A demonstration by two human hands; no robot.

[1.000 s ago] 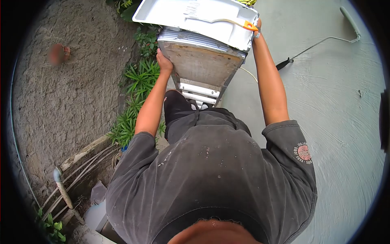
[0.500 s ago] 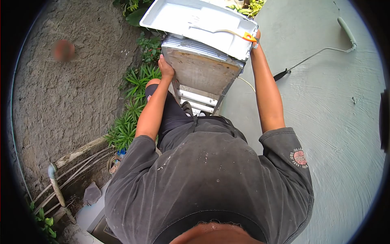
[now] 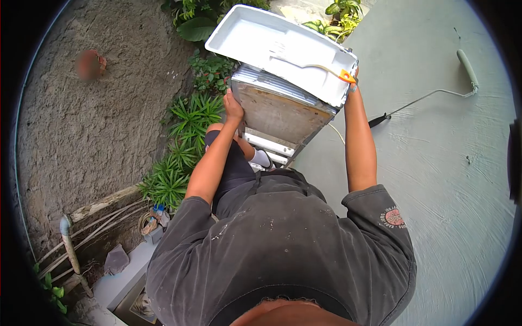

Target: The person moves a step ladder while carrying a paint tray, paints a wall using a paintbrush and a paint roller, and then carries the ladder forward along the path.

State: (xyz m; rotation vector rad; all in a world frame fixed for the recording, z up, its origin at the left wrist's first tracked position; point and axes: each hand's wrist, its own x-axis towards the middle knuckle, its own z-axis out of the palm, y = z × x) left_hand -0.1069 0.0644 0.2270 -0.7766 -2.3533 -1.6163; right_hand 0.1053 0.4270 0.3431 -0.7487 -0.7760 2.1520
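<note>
I look straight down at my own body on a metal stepladder. My left hand grips the left edge of the ladder's top platform. My right hand holds the top's right corner, partly hidden under a white paint tray that rests on the ladder. A brush with an orange handle lies in the tray by my right hand. My left knee is bent up below the platform, and a white shoe stands on a rung.
A grey-green painted wall fills the right, with a long-handled paint roller leaning on it. On the left are a rough grey wall, green plants, pipes and a bin far below.
My left knee has lifted and bent. The ladder top and tray sit lower and further right in view. Both hands keep their grip.
</note>
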